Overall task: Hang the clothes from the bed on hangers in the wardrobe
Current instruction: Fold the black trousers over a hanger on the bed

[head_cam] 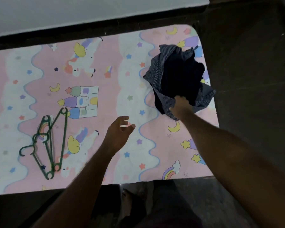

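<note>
Forearms stretch over bed. Green hangers lie ready at left. Empty left hand hovers, fingers spread. Further right, right hand pinches striped edge of dark clothes pile at bed's right end, likely to lift it.

A crumpled pile of clothes sits near the far right corner of the bed. It is a grey-blue pinstriped shirt bunched around a darker navy garment. The right hand grips the shirt's near edge. Several green plastic hangers lie flat and overlapping on the near left part of the bed, well apart from the clothes.
</note>
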### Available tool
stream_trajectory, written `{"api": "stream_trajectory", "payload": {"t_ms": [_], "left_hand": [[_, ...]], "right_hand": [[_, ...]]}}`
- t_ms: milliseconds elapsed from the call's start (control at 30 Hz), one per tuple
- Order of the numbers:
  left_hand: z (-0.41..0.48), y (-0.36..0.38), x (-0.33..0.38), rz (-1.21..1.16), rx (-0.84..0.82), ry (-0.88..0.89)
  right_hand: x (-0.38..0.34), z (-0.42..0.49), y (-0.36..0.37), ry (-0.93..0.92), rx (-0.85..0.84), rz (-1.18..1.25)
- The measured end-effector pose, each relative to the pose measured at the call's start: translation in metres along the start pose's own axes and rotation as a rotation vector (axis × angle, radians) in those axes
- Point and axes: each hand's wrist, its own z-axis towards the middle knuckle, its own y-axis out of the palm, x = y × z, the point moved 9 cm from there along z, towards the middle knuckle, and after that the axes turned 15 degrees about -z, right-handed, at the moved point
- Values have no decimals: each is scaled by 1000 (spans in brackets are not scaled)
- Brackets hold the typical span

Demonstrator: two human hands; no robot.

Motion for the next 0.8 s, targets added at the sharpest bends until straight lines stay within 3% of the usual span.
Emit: {"api": "stream_trajectory", "payload": {"t_ms": [67, 167, 233, 367, 433, 500, 633, 800], "left_hand": [[5, 6, -5, 9, -15, -29], [19, 14, -16, 43, -51, -91], [23, 15, -20, 52, -58, -124], [31, 17, -18, 56, -55, -150], [33, 17, -12, 46, -55, -155], [35, 20, -2, 37, -59, -143], [39, 31, 24, -116, -62, -164], [51, 73, 58, -438, -141, -340]], "right_hand": [[5, 15, 1, 6, 25, 128], [17, 41, -31, 113, 265, 443], [19, 58, -56, 178, 373, 471], [24, 112, -68, 202, 167, 260], [29, 119, -64, 213, 95, 302], [24, 103, -61, 227, 90, 553], [-6, 17, -57, 263, 50, 1295], [-21, -100, -50, 148, -19, 1518]]}}
